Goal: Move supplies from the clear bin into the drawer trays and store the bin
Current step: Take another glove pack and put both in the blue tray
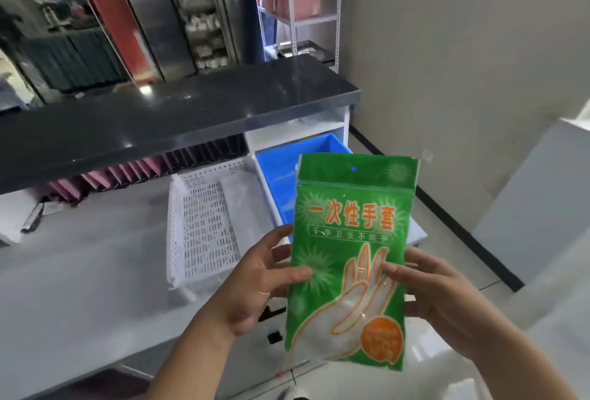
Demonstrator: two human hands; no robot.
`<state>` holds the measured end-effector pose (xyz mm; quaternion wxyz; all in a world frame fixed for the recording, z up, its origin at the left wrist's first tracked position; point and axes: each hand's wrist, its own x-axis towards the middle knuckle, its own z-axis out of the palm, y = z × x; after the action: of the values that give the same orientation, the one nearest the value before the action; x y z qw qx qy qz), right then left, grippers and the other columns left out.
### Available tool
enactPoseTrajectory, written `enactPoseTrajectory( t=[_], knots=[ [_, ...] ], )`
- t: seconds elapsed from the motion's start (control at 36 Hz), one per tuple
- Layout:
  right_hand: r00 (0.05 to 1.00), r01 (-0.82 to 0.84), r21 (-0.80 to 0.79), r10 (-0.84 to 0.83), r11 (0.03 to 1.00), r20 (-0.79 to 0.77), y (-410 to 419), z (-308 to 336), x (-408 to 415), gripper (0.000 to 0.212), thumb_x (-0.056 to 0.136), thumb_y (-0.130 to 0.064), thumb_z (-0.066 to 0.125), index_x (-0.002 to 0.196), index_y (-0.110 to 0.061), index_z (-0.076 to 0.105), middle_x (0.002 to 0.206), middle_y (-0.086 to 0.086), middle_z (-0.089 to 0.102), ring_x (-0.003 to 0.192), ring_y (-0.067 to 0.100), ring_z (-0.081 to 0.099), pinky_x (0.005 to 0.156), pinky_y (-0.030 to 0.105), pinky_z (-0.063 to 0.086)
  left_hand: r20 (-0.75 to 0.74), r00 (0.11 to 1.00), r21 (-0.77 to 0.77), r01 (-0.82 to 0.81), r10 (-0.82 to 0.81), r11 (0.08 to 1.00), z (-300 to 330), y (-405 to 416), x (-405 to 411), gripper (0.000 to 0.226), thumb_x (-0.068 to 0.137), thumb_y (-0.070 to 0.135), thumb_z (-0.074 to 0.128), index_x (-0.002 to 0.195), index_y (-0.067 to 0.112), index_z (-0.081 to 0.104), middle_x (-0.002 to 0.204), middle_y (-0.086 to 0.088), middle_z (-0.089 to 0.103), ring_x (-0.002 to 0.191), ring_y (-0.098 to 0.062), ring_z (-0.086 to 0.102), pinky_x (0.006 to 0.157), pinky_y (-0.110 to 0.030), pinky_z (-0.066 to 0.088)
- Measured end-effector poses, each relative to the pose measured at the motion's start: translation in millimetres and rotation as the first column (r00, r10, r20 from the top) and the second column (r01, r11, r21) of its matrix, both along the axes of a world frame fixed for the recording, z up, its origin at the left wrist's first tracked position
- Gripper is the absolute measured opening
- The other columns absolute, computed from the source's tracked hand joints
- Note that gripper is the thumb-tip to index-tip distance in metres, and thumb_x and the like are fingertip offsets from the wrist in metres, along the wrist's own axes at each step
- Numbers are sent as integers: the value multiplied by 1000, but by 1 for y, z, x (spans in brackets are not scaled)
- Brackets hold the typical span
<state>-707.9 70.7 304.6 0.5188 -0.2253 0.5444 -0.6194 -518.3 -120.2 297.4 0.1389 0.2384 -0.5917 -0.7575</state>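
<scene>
Above the blue tray point(281, 163), both hands' fingers point(295, 273) pinch a green glove packet point(348, 259) (upright, glossy).

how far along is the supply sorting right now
Done: the drawer is open, with its blue tray and white perforated tray exposed; how much they already hold is unclear. In hand: the left hand and right hand hold a green glove packet above the drawer. Left: put it in a tray, then store the bin, which is out of view.
</scene>
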Motion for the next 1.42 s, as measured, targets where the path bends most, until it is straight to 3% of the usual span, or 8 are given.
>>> enactPoseTrajectory(
  t=[0.14,0.53,0.67,0.72,0.81,0.97,1.19,1.42],
  knots=[
    [998,34,1,-33,999,-48,-11,3,-31,32,77,-18,71,106,-6,75,109,22,73,94,37,72,73,45,60,-4,998,-2,-69,69,998,-6,-3,-32,60,75,8,79,127,33,61,119,-14,70,107,-35,69,88,-54,53],
    [939,69,38,-52,997,-340,-112,22,-127,22,74,-15,67,91,-10,79,91,15,78,80,30,76,64,28,60,-27,975,-40,-222,222,974,-41,-83,-125,45,74,22,78,117,33,70,116,-2,73,111,-19,68,94,-30,53],
    [871,10,90,35,996,-490,-169,29,-168,18,85,-2,66,89,-13,80,87,15,78,81,35,75,66,37,63,141,806,-425,-475,575,770,-64,-127,-130,46,82,21,77,118,46,64,124,22,63,125,-3,53,102,-24,44],
    [805,19,108,49,994,-591,-190,27,-180,22,86,1,67,88,-16,80,84,13,78,80,33,75,76,48,62,317,698,-607,-370,642,703,-77,-143,-123,62,84,26,74,140,34,48,142,8,49,133,-13,46,107,-29,38],
    [667,5,141,102,990,-738,-216,24,-196,15,87,-4,69,88,-16,77,81,15,76,72,19,66,78,53,57,504,649,-540,-279,570,794,-93,-157,-116,79,83,35,72,151,33,31,151,2,42,130,-19,49,101,-37,46],
    [240,33,172,160,984,-958,-257,31,-217,10,87,-23,65,93,-25,73,68,6,69,66,28,61,66,40,52,568,620,-573,-174,541,801,-97,-156,-130,61,79,24,62,132,46,40,110,13,67,84,-16,68,77,-38,56],
    [-286,-35,180,163,983,-944,-325,25,-217,27,92,-22,61,115,-32,73,91,15,75,78,42,67,59,36,42,609,544,-629,-112,577,769,-102,-157,-139,66,88,24,57,148,37,32,112,1,69,95,-26,66,79,-37,55],
    [-564,-52,348,260,936,-783,-392,-14,-208,39,83,-7,55,116,-25,63,93,3,72,88,31,65,58,31,32,600,526,-635,-144,603,759,-98,-153,-142,72,91,21,56,153,38,24,132,4,64,94,-18,68,78,-34,57]
  ],
)
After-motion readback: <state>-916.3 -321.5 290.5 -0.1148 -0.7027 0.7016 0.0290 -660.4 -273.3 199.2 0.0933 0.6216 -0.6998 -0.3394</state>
